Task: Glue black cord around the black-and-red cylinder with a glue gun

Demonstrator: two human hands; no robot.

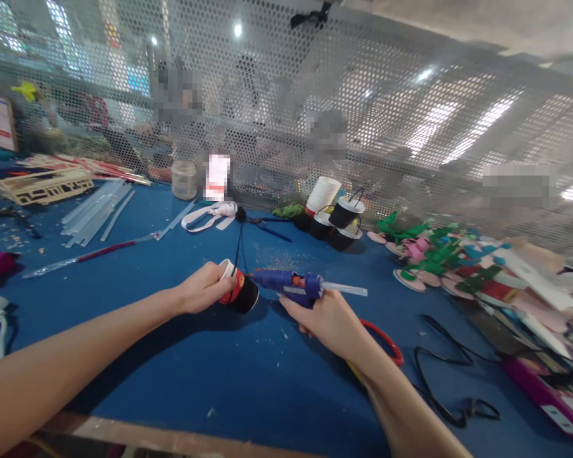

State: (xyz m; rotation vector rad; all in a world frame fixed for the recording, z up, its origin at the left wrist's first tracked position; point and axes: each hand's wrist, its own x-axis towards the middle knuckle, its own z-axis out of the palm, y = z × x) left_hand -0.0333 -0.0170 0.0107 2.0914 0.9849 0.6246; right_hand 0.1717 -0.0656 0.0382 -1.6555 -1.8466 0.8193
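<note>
My left hand [205, 287] grips a small paper cup [240, 292], red and black with a white rim, tilted on its side above the table. A black cord [239, 251] runs up from the cup toward a black pompom-like ball [240, 214]. In my right hand [322, 315] is a blue hot glue gun [291, 285], its nozzle pointing left at the cup's side. Whether the nozzle touches the cup I cannot tell. A clear glue stick [346, 289] protrudes from the gun's back end.
Black cups [346, 213] with cord handles stand at the back beside stacked white cups [323, 194]. Clear glue sticks [95, 213] lie at left, near a white ribbon [210, 216]. Green and pink craft pieces [420, 254], a black cable [424, 375] and a purple power strip [544, 394] occupy the right.
</note>
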